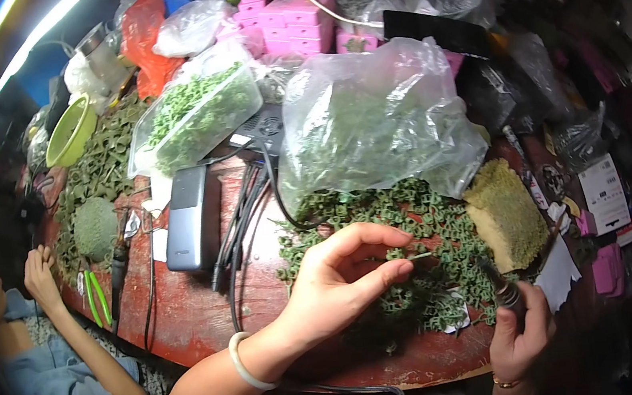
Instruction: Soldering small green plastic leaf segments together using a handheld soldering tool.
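My left hand (351,273) is over the middle of the red table, its thumb and fingertips closing on a thin pale green stem (421,255). In my right hand (522,330) is a dark pen-shaped tool (507,293), gripped near the table's front right edge with its tip angled up and left. I cannot make out its exact kind. Below and around my left hand spreads a heap of small curly green sprigs (458,290), artificial-looking. To the right of the heap lies a tan block with a mossy green top (508,211).
A clear bag of green pieces (378,124) lies behind the heap. To its left are a grey-blue power bank (191,219), black cables (242,216) and a clear tub of green sprigs (195,113). Pink boxes (299,22) stand at the back. Another person's hand (40,277) is at far left.
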The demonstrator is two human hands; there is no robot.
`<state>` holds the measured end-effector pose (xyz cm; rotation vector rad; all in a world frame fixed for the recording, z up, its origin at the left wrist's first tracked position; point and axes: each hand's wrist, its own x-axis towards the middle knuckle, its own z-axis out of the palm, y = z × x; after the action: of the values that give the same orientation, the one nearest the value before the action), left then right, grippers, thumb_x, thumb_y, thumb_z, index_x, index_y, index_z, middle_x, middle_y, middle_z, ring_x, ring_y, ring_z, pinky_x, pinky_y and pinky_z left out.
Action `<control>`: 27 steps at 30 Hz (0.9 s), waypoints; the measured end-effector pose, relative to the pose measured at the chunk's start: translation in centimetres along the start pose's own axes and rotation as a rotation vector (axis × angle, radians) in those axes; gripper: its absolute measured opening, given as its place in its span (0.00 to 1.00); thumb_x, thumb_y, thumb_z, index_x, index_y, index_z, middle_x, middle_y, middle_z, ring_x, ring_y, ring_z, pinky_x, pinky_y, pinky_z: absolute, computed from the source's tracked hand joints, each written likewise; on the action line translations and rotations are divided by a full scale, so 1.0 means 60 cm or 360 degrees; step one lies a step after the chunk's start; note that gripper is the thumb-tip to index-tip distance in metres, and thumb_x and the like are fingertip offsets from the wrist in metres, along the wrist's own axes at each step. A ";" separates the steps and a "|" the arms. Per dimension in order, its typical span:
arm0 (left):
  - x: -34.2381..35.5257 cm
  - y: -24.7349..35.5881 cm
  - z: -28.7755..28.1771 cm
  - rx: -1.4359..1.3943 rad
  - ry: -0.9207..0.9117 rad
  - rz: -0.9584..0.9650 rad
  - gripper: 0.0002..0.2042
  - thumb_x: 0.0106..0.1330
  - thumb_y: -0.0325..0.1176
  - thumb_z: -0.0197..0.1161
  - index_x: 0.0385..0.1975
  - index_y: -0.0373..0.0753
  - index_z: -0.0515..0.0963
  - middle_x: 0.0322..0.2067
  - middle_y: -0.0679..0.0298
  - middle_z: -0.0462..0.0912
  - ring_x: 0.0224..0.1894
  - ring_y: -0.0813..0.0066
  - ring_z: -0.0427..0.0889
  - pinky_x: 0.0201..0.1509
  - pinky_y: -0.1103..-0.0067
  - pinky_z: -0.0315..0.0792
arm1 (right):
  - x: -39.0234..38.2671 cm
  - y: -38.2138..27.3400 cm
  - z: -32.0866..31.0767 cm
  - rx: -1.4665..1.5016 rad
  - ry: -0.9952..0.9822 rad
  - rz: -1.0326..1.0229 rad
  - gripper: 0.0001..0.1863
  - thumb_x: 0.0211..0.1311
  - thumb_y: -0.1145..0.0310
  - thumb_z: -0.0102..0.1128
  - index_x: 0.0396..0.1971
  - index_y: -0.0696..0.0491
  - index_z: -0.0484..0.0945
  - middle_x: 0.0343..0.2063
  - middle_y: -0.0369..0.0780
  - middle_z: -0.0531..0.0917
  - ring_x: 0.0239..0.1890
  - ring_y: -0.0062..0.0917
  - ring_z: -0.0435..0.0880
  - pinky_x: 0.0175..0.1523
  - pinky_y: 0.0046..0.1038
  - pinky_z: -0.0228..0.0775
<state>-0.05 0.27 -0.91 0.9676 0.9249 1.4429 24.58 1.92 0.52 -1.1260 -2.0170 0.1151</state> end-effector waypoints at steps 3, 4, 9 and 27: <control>-0.001 0.000 -0.005 -0.0004 0.0020 -0.0045 0.12 0.63 0.20 0.62 0.47 0.31 0.75 0.46 0.62 0.79 0.48 0.77 0.80 0.55 0.80 0.75 | 0.004 -0.007 0.015 0.0119 -0.0175 0.0066 0.23 0.63 0.49 0.60 0.34 0.58 0.76 0.20 0.40 0.75 0.20 0.34 0.75 0.25 0.32 0.65; -0.001 -0.001 0.000 -0.0054 0.0056 -0.0021 0.12 0.63 0.20 0.63 0.46 0.31 0.76 0.45 0.63 0.79 0.46 0.78 0.80 0.52 0.81 0.76 | 0.003 -0.003 0.016 0.0122 -0.0185 0.0059 0.23 0.63 0.49 0.60 0.34 0.58 0.76 0.20 0.40 0.75 0.20 0.34 0.75 0.25 0.32 0.65; -0.004 0.009 -0.005 0.0150 0.0077 0.0029 0.12 0.61 0.17 0.63 0.44 0.30 0.76 0.47 0.59 0.76 0.50 0.74 0.78 0.55 0.77 0.76 | 0.000 0.001 0.022 0.0046 -0.0240 -0.0003 0.23 0.62 0.49 0.61 0.32 0.58 0.76 0.20 0.40 0.74 0.20 0.35 0.75 0.25 0.33 0.64; 0.002 0.006 0.003 0.0247 0.0012 0.0047 0.11 0.60 0.14 0.61 0.41 0.29 0.75 0.45 0.59 0.72 0.48 0.75 0.75 0.54 0.77 0.77 | 0.005 0.001 0.023 -0.0022 -0.0299 0.0045 0.23 0.58 0.51 0.66 0.31 0.59 0.76 0.20 0.40 0.75 0.18 0.34 0.74 0.22 0.31 0.64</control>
<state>-0.05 0.37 -0.49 1.0945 1.0440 1.4157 23.61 2.58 -0.27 -1.1908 -2.1700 0.2295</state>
